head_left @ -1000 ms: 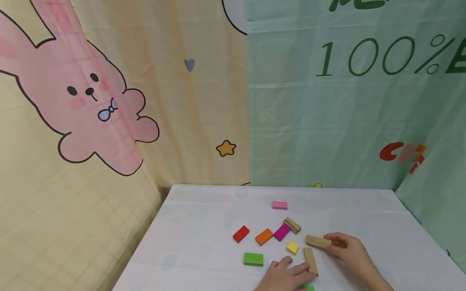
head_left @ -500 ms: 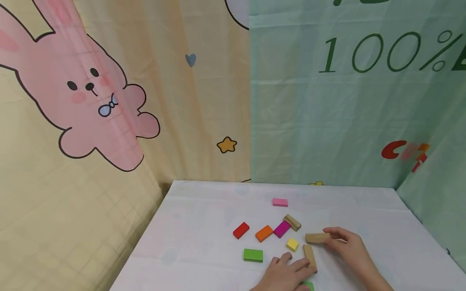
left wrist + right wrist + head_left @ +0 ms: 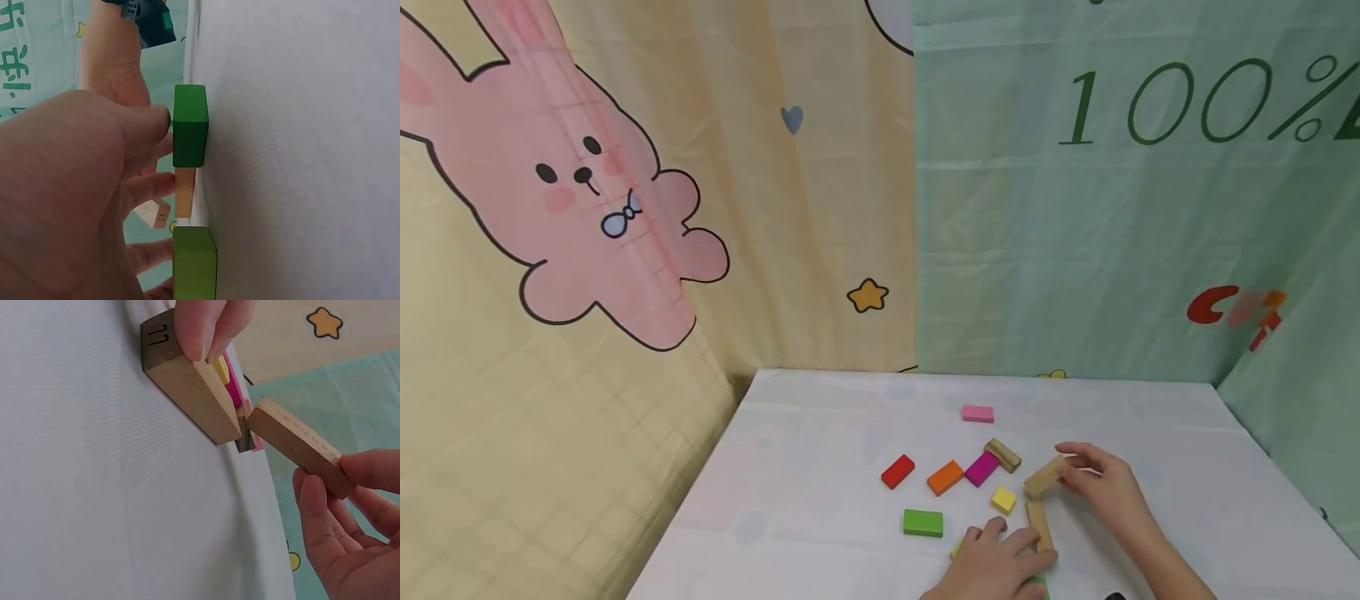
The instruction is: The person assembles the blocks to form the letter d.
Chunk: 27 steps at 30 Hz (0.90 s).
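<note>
My right hand (image 3: 1108,492) pinches one end of a plain wooden block (image 3: 300,447) between thumb and fingers, its other end angled toward the left. Below it, a second wooden block (image 3: 1038,525), with a number printed on its end, lies on the table. Fingertips (image 3: 200,337) of my left hand (image 3: 988,567) rest on that block. In the left wrist view, the left thumb is right at a dark green block (image 3: 190,128). A light green block (image 3: 194,262) sits by the same hand's other fingers, mostly hidden under it in the head view.
Beyond the hands lie yellow (image 3: 1003,500), magenta (image 3: 982,468), orange (image 3: 945,477), red (image 3: 898,472) and pink (image 3: 977,414) blocks. Another wooden block (image 3: 1003,455) touches the magenta one. A green block (image 3: 922,522) lies left of the left hand. Printed curtains (image 3: 820,208) hang behind the white table (image 3: 775,467).
My right hand has raised its end of the pinched wooden block and turned it from level to slanted. The left hand has barely moved; a light green corner now shows beside it.
</note>
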{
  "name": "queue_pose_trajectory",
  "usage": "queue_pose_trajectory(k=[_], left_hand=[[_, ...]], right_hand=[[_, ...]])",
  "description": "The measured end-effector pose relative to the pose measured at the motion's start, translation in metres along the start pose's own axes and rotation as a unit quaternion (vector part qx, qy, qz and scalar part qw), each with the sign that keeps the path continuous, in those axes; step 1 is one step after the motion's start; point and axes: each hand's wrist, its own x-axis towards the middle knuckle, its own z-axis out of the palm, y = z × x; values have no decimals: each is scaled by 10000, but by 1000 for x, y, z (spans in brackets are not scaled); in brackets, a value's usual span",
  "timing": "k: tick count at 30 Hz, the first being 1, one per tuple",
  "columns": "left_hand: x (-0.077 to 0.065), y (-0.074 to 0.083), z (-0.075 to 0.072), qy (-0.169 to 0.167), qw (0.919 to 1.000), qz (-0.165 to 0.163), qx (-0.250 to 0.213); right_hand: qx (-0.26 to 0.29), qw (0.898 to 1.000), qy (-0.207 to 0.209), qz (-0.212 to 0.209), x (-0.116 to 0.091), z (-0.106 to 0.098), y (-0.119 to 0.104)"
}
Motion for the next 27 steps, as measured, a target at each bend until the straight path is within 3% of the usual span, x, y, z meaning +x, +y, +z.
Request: queue_pose_trajectory(k=[9, 16, 27], left_hand=[[0, 0, -1, 143, 9999, 36, 46], [0, -1, -2, 150, 9999, 19, 36], [2, -2, 1, -135, 9997, -29, -180]], right_hand=[[131, 9997, -2, -230, 11, 5, -1], [139, 9997, -53, -173, 19, 7, -3], [26, 9999, -99, 82, 26, 13, 11]])
